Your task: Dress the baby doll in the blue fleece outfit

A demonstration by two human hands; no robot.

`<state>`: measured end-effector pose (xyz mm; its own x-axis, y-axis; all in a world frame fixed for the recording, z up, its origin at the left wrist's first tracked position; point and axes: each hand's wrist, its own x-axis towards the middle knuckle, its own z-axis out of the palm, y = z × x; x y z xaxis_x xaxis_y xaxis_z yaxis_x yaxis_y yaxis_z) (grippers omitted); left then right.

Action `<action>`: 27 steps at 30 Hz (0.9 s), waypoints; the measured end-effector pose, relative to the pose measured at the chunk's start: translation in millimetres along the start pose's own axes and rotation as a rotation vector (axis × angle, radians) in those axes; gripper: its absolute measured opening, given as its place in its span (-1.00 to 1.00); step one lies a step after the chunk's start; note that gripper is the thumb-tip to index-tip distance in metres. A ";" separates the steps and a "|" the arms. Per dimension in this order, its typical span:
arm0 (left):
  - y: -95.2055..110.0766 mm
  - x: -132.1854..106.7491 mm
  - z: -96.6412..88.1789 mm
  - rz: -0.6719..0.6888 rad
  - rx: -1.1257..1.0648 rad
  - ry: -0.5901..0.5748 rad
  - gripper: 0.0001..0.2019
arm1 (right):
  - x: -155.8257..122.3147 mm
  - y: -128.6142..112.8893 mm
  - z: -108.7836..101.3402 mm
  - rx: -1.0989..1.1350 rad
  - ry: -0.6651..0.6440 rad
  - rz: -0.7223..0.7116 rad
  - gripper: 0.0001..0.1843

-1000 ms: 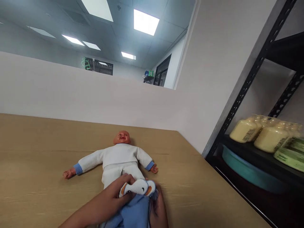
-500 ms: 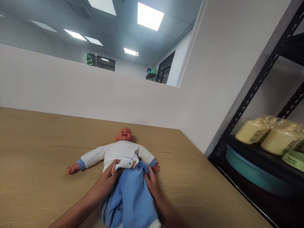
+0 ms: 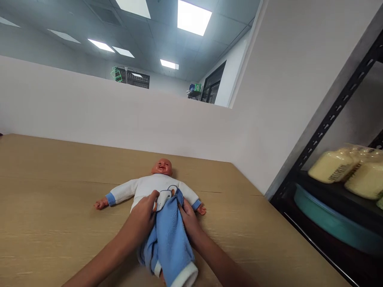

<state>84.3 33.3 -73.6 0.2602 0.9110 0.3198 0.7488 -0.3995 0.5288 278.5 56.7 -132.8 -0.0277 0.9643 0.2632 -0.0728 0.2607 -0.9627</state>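
Note:
A baby doll (image 3: 162, 167) lies on its back on the wooden table, arms spread, wearing a white top (image 3: 155, 184) with blue cuffs. Over its lower body are blue fleece trousers (image 3: 173, 231) with white leg cuffs and a white animal-face patch at the waist. My left hand (image 3: 145, 211) is closed on the waistband's left side by the patch. On the right side of the waistband, my right hand (image 3: 189, 217) grips the blue cloth, close to the doll's hand. A bit of the doll's leg shows at one cuff; the rest of the legs is hidden.
The brown wooden table (image 3: 60, 207) meets a white partition (image 3: 119, 115) behind the doll. At the right stands a black metal rack (image 3: 332, 115) with wrapped cream-coloured bottles (image 3: 332, 167) above a teal basin (image 3: 329, 217).
Both hands have drawn the waistband slightly up toward the doll's chest. The trouser legs hang narrower, and both white cuffs now show. The view has shifted a little left.

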 end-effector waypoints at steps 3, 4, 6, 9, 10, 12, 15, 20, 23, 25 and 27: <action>-4.4 14.8 -1.3 -0.026 0.068 -0.051 -0.55 | 5.7 -5.6 7.4 0.103 -0.029 0.070 -0.20; -5.6 19.8 -2.2 -0.025 0.098 -0.064 -0.55 | 8.8 -4.6 9.2 0.126 -0.031 0.091 -0.17; -7.0 28.6 -4.9 -0.010 0.171 -0.079 -0.56 | 14.9 -0.1 11.8 0.158 -0.037 0.131 -0.11; -7.7 35.8 -10.0 0.033 0.279 -0.069 -0.59 | 20.7 6.4 11.7 0.177 -0.052 0.154 -0.09; -8.0 36.6 -11.6 0.045 0.302 -0.067 -0.60 | 21.7 7.3 10.6 0.178 -0.062 0.149 -0.10; -9.2 37.3 -13.7 0.056 0.325 -0.078 -0.58 | 23.2 7.2 7.9 0.176 -0.099 0.146 -0.13; -13.5 40.0 -13.1 0.052 0.336 -0.110 -0.56 | 26.7 5.8 4.1 0.164 -0.176 0.170 -0.19; -23.3 52.1 -4.5 0.062 0.372 -0.146 -0.62 | 35.0 9.2 0.4 0.107 -0.224 0.171 -0.21; -29.0 57.0 0.0 0.045 0.380 -0.139 -0.60 | 36.2 13.5 -5.8 0.015 -0.183 0.119 -0.20; -32.4 58.1 1.6 0.020 0.374 -0.125 -0.56 | 35.5 16.6 -12.1 -0.080 -0.113 0.062 -0.24; -34.8 58.3 2.3 -0.005 0.357 -0.109 -0.52 | 34.7 19.3 -17.8 -0.185 -0.035 0.013 -0.32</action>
<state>74.8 100.5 -75.1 0.3051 0.9260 0.2224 0.9107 -0.3520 0.2163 293.8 96.0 -143.4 -0.0628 0.9663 0.2497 0.1121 0.2554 -0.9603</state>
